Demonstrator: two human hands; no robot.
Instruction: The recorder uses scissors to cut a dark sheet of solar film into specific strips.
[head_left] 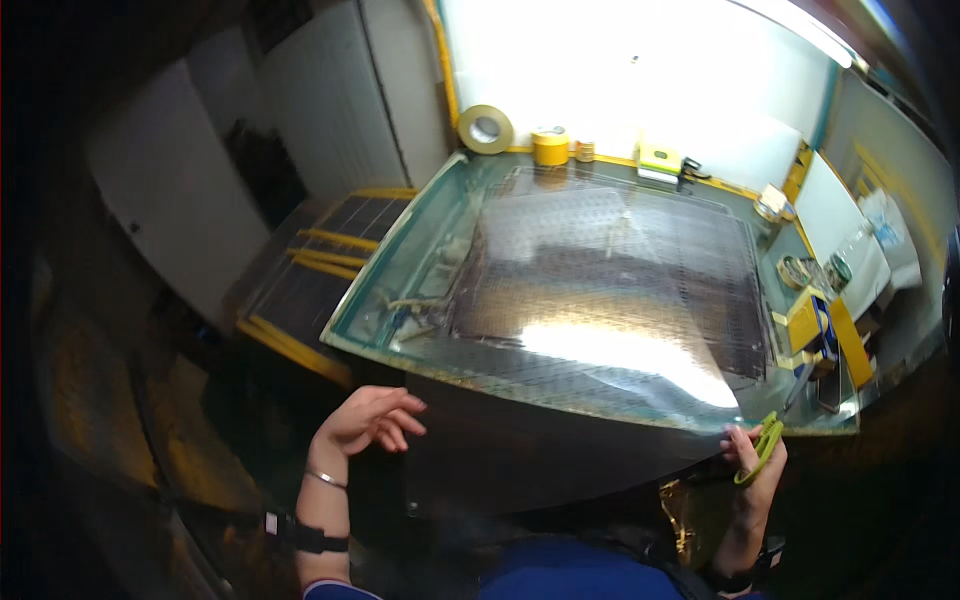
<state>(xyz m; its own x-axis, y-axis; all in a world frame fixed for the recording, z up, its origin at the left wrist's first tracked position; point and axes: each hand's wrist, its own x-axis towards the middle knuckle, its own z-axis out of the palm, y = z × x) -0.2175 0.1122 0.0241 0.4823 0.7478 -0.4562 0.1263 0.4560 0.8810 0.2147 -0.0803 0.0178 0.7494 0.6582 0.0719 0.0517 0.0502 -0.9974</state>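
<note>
A large see-through film sheet (580, 290) with a printed pattern lies over the glass-topped table (385, 275), and its near part hangs over the front edge. At the front right corner, my right hand (757, 470) is closed around green-handled scissors (768, 446). Its fingertips are at the sheet's edge; whether they also pinch the film cannot be made out. My left hand (370, 420) is empty, fingers apart and slightly bent, just off the table's front edge beside the hanging film. Strong glare covers part of the sheet.
Tape rolls (486, 130), a yellow roll (550, 147) and a small box (659, 160) stand along the back edge. On the right side are more tape rolls (795, 271) and a yellow-and-blue holder (808, 322). A lower rack with yellow bars (335, 240) stands left of the table.
</note>
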